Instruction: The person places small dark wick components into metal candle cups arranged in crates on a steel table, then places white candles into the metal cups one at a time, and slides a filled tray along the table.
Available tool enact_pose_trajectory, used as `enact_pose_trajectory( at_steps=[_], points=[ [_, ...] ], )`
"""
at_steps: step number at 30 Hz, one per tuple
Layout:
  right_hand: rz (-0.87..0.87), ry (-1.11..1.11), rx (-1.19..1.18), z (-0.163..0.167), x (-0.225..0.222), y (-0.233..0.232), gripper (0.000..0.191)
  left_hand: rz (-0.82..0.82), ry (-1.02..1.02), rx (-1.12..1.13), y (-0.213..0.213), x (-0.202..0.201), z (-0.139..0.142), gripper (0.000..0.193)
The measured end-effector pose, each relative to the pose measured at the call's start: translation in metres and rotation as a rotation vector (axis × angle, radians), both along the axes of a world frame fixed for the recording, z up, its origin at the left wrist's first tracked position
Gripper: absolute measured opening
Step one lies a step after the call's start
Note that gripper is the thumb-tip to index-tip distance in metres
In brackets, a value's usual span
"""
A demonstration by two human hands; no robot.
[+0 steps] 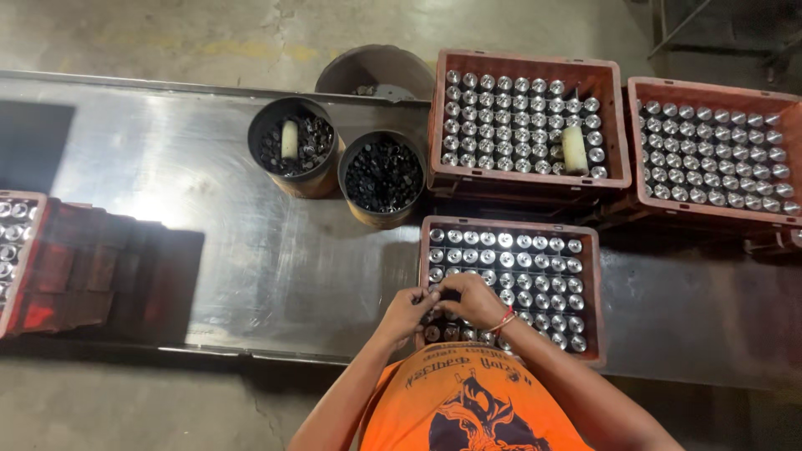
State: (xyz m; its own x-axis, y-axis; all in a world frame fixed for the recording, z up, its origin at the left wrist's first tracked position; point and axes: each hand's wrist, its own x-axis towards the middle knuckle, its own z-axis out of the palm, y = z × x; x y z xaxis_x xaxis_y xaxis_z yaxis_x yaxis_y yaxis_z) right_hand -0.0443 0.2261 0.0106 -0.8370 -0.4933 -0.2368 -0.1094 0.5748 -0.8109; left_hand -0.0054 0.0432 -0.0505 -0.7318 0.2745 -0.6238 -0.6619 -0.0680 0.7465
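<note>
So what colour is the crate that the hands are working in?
Reddish-brown plastic crate, seen in the head view; both hands are over its near left corner.

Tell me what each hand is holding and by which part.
Both hands, left and right, meet over the near crate of metal cylinders, fingertips pinched together. Any small piece between them is hidden, so the grip cannot be told.

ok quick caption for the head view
Both hands, left and right, meet over metal cylinders in the near red crate on a steel table.
</note>
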Motion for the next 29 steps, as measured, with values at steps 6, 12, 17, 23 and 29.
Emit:
enact_pose_trajectory(
  at_steps=[6,12,17,23,29],
  points=[
    [0.146,0.082,0.130,-0.009,-0.030,0.011,0.017,-0.063,-0.029,0.029,-0.003,0.000,-0.018,0.030],
    [-0.232,0.451,0.179,-0.014,-0.095,0.017,0.020,-0.451,0.373,-0.041,-0.009,0.029,-0.022,0.022],
    [-0.064,0.568,0.210,-0.017,-0.102,0.004,0.016,-0.429,0.361,-0.014,-0.021,0.031,-0.004,0.031],
    [-0.006,0.573,0.269,-0.016,-0.104,-0.003,0.020,-0.471,0.317,-0.033,-0.015,0.027,0.010,0.022],
    [-0.100,0.432,0.475,-0.002,-0.095,-0.010,0.040,-0.336,0.307,0.074,-0.009,0.026,-0.028,0.021]
  ],
)
